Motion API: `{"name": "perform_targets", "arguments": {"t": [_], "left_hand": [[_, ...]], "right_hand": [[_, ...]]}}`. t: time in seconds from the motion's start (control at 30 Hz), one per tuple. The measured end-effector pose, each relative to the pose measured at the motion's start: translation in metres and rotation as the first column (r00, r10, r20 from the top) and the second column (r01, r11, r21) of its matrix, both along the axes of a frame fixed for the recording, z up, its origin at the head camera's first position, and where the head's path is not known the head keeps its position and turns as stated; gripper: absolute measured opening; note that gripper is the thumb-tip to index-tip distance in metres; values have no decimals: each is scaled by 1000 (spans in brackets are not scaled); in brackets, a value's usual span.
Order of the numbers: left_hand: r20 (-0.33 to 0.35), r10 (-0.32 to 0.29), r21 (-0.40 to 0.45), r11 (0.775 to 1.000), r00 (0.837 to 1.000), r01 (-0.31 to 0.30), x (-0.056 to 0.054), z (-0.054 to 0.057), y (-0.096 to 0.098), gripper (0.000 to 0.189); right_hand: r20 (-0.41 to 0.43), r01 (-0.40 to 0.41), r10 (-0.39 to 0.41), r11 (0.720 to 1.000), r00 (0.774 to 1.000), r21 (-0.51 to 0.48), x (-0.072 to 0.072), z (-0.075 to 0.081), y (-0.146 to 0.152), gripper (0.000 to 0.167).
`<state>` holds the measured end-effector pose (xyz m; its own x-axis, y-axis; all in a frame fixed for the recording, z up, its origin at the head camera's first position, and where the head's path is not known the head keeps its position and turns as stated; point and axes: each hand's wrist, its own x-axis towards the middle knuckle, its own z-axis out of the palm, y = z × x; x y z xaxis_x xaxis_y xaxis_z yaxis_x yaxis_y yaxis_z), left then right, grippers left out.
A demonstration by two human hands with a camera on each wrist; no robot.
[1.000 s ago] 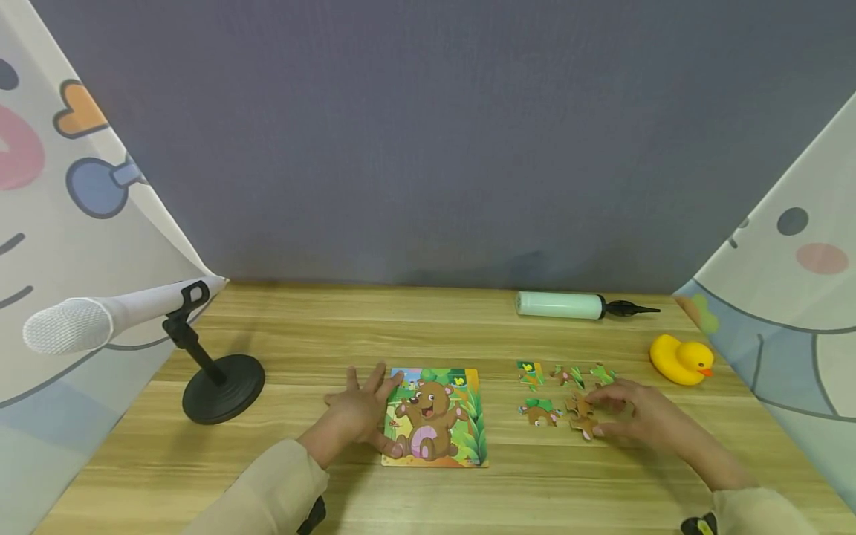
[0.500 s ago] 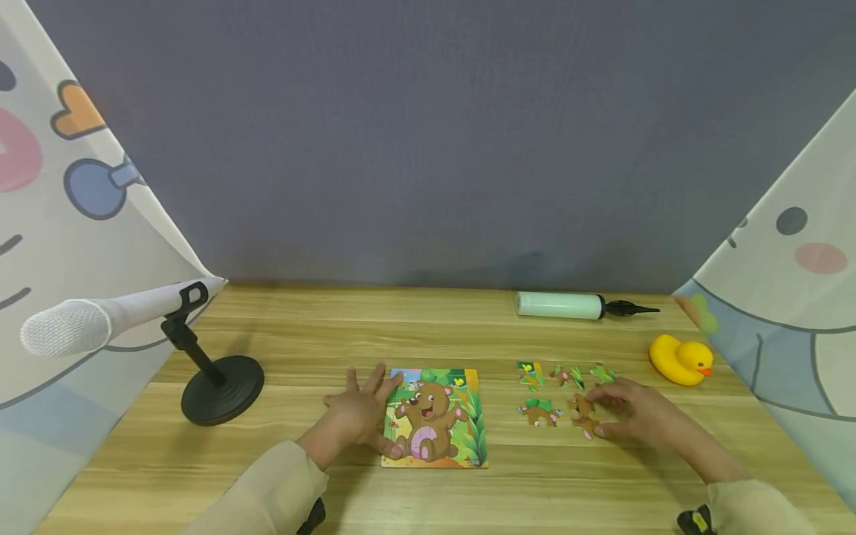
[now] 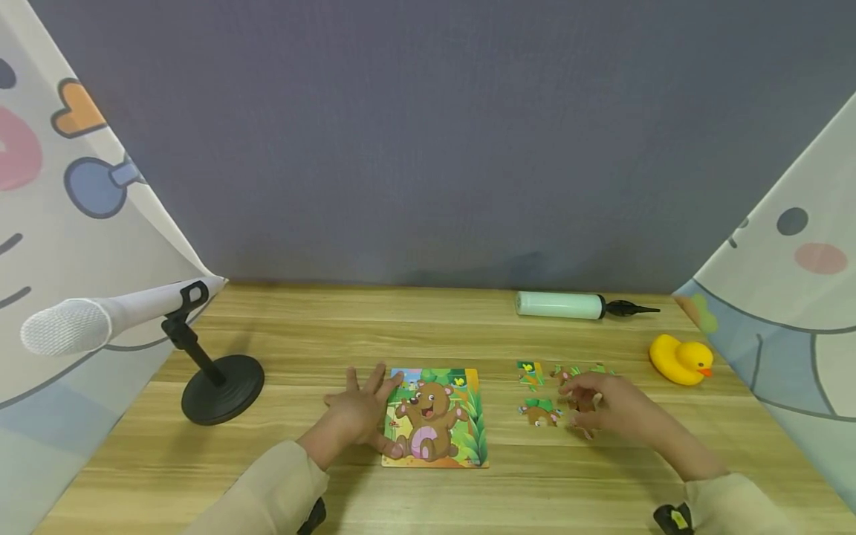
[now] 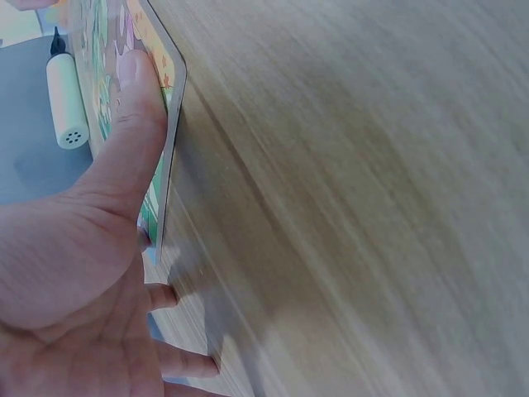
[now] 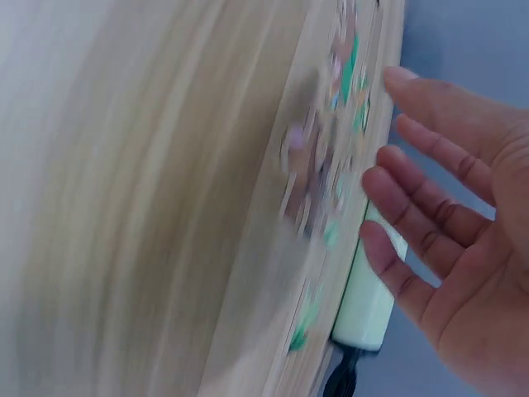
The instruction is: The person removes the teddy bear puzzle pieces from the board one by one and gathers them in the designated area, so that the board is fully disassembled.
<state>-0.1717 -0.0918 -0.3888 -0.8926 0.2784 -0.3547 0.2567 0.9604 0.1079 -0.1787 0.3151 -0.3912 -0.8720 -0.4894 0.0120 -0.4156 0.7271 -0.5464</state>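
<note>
Bear puzzle board (image 3: 438, 423): lying flat on the table (image 3: 301, 319) near loose pieces (image 3: 540, 414). Touching its left side with the wide-spread left hand (image 3: 357, 414), gripping nothing; hovering over the pieces with the loosely curved right hand (image 3: 617, 403), holding nothing.

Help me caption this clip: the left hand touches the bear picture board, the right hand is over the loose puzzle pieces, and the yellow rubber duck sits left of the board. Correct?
One slip: the head view shows the yellow rubber duck right of the bear picture board. The left hand does touch the board, and the right hand is over the loose puzzle pieces.
</note>
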Motion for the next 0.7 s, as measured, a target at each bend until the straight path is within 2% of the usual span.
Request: {"name": "perform_targets", "arguments": {"t": [0.13,0.27,0.53,0.7], "left_hand": [[7,4,7,1000,1000,-4,0,0,0,123],[8,6,7,1000,1000,-6,-1,0,-1,123],[-3,4,-2,1000,1000,-4,-1,-2,-1,123],[-13,1,-13,1000,1000,-1,-1,-2,0,123]], "right_hand": [[-46,-82,78,992,996,-98,2,1,-20,33],[-62,-115,107,982,992,-149,2,1,-39,34],[42,-114,131,953,991,-280,1,-2,-70,39],[75,-104,136,938,988,-331,3,-3,-88,36]]}}
